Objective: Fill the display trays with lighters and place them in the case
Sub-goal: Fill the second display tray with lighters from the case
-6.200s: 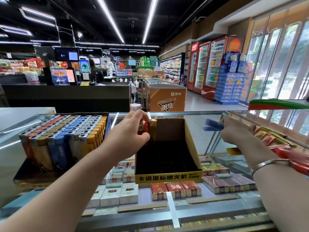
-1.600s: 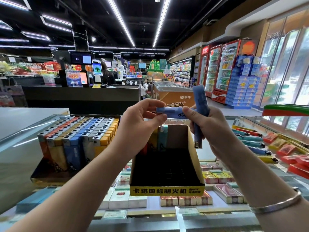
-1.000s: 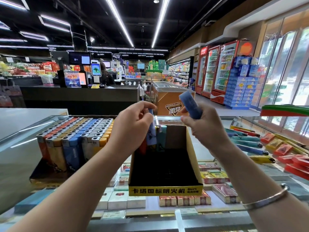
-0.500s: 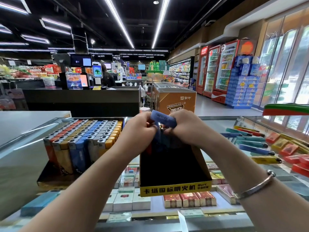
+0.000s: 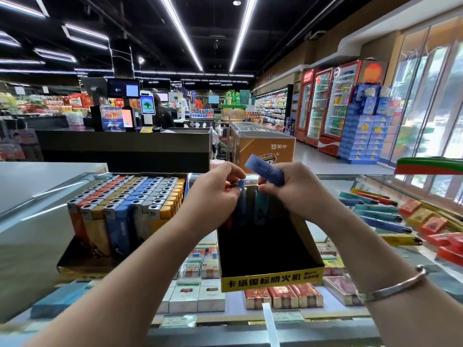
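A blue lighter (image 5: 241, 196) stands upright at the back row of the black tray (image 5: 268, 249), in the middle of the frame, pinched near its top by the left hand (image 5: 213, 194). The grip there is fingers curled, thumb and fingertips pressed on the lighter, forearm rising from the lower left. Just right of it a teal lighter (image 5: 260, 206) already stands in the tray. The right hand (image 5: 298, 194) meets the left above the tray's back edge; its grip is curled round a second blue lighter (image 5: 264, 170), which sticks up and leans toward the upper left out of the fist. A silver bangle (image 5: 395, 286) sits on that wrist at lower right. The tray rests on the glass desk (image 5: 30, 236). At left a full tray (image 5: 125, 209) of lighters stands on the same glass. At right, loose lighters (image 5: 375, 216) lie on their sides. Cigarette packs (image 5: 283, 296) show beneath the glass.
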